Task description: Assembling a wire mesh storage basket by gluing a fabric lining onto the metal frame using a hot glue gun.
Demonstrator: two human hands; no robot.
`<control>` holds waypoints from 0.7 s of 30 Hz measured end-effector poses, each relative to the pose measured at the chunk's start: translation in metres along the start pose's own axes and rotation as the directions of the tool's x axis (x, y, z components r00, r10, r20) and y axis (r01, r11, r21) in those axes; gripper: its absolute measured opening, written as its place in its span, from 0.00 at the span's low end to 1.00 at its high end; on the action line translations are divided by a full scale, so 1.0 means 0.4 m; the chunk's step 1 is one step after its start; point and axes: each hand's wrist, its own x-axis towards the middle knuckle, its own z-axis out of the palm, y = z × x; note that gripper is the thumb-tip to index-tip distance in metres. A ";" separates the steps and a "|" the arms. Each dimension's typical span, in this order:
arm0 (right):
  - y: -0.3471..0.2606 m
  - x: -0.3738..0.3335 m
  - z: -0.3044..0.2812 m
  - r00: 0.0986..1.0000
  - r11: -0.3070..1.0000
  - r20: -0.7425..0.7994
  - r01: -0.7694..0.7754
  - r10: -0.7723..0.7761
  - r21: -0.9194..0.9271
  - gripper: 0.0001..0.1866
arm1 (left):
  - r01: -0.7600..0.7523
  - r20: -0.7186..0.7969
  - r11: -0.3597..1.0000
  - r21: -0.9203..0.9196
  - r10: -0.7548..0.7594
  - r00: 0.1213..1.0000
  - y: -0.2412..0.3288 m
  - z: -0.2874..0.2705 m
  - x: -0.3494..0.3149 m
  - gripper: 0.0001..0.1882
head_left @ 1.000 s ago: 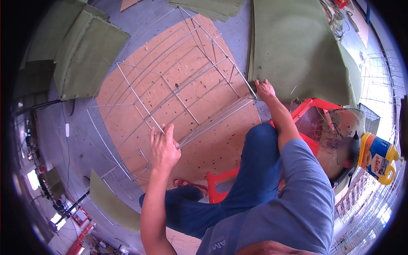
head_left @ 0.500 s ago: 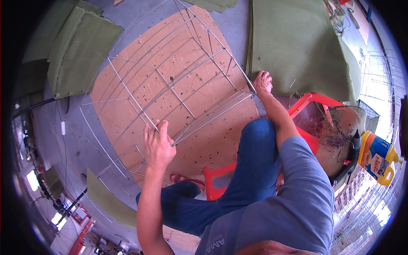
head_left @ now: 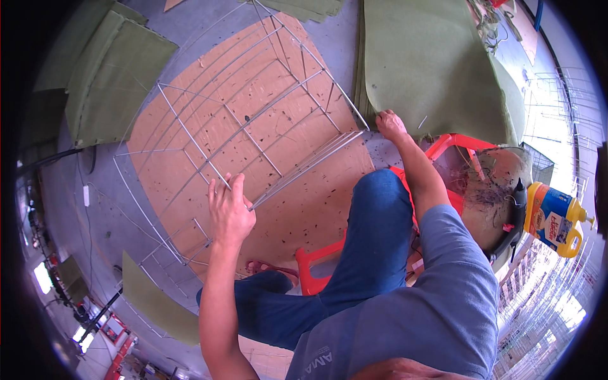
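Note:
A box-shaped frame of thin metal wire [head_left: 261, 151] stands tilted over a brown board. My left hand [head_left: 231, 212] is closed around its near corner, where several rods meet. To the right lies a stack of large green fabric-like sheets [head_left: 430, 63]. My right hand [head_left: 391, 124], fingers curled, pinches the near left corner of the top sheet, whose edge bends up slightly there. That hand is just right of the frame's right corner and apart from it. My right fingertips are partly hidden.
The brown board [head_left: 304, 228] is strewn with dark scraps. A red plastic stool [head_left: 310, 269] is beside my legs, with more red plastic [head_left: 437, 149] at the right. A yellow jug [head_left: 554, 218] stands far right. More green sheets [head_left: 117, 88] lie at left.
My right hand has closed on the top sheet's corner and its edge has lifted a little. My left hand keeps its hold on the wire frame. The whole view has shifted slightly.

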 end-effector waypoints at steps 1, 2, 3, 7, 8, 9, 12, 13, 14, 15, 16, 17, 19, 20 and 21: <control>0.011 0.001 -0.007 0.996 0.996 -0.003 0.089 -0.089 -0.010 0.18 | -0.003 0.000 1.000 0.006 0.003 1.000 0.002 0.002 0.002 0.33; 0.020 0.001 -0.013 0.996 0.996 -0.011 0.087 -0.087 -0.019 0.18 | -0.007 -0.001 1.000 0.010 0.007 1.000 0.004 0.005 0.005 0.33; 0.019 -0.002 -0.017 1.000 1.000 -0.013 0.003 -0.003 0.006 0.18 | -0.009 -0.007 1.000 0.007 0.009 1.000 0.005 0.005 0.007 0.33; -0.045 -0.020 -0.057 0.970 0.976 -0.106 -0.213 0.217 0.045 0.17 | 0.007 0.016 1.000 0.010 -0.007 1.000 -0.005 0.000 -0.009 0.32; -0.067 -0.019 -0.082 0.970 0.977 -0.117 -0.210 0.214 0.044 0.17 | 0.020 0.026 1.000 0.012 -0.021 0.999 -0.011 -0.001 -0.014 0.32; -0.069 -0.014 -0.118 0.950 0.966 -0.178 -0.255 0.258 0.044 0.19 | 0.009 0.007 1.000 0.006 -0.009 1.000 -0.012 0.002 -0.013 0.32; -0.052 0.014 -0.299 0.886 0.948 -0.349 -0.317 0.306 0.027 0.21 | -0.033 -0.061 0.999 0.035 0.035 0.998 -0.002 0.004 -0.001 0.29; -0.045 0.023 -0.384 0.850 0.942 -0.431 -0.334 0.304 0.005 0.20 | -0.036 -0.068 0.999 0.032 0.038 0.997 0.005 0.004 0.008 0.27; -0.069 0.027 -0.472 0.830 0.953 -0.487 -0.304 0.271 0.013 0.18 | -0.028 -0.070 0.999 0.038 0.031 0.997 0.002 0.002 0.001 0.25; -0.108 0.029 -0.566 0.829 0.964 -0.524 -0.261 0.195 -0.053 0.14 | -0.039 -0.095 0.998 0.048 0.043 0.995 -0.005 0.003 -0.009 0.25; -0.117 0.022 -0.675 0.818 0.964 -0.563 -0.230 0.116 -0.136 0.11 | -0.002 -0.029 0.999 0.037 0.003 1.000 -0.001 0.015 -0.006 0.20; -0.193 0.008 -0.756 0.825 0.960 -0.562 -0.197 0.053 -0.199 0.09 | 0.061 0.048 0.997 0.049 -0.063 0.997 -0.014 0.016 -0.021 0.16; -0.329 -0.047 -0.920 0.823 0.933 -0.541 -0.041 -0.171 -0.358 0.09 | -0.003 0.041 0.999 0.035 0.002 0.999 -0.004 0.001 -0.031 0.12; -0.434 -0.088 -0.976 0.859 0.907 -0.457 0.021 -0.232 -0.421 0.09 | -0.043 0.066 0.999 0.020 0.041 0.997 -0.010 -0.007 -0.048 0.09; -0.527 -0.136 -1.026 0.886 0.873 -0.372 0.071 -0.278 -0.483 0.09 | -0.060 0.046 0.998 0.031 0.058 0.997 -0.010 0.002 -0.051 0.09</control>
